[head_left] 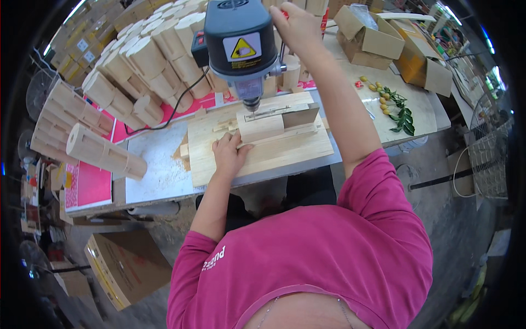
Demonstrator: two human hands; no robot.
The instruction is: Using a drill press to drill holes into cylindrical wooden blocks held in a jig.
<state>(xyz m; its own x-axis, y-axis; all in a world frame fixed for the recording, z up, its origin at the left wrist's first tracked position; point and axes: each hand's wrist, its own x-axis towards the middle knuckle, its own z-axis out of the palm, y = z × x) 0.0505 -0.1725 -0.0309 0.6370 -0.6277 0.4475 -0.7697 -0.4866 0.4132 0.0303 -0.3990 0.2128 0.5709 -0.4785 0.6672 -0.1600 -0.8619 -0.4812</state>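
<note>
While the wooden block (258, 128) is lying on the board (268, 155) under the drill press (239, 64), near centre toward twelve o'clock, the left hand (229, 156) is resting at its eight-o'clock end, fingers partly spread. At one o'clock from there, the right hand (301, 30) is gripping a red knob (285, 15), mostly covering it. The frame is cropping the drill's top; bit-to-block contact is proving indistinct.

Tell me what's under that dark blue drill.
Under the drill sits a pale wooden piece on a flat board, the left hand at its left end. The piece's underside and the tabletop beneath the board are covered.
</note>
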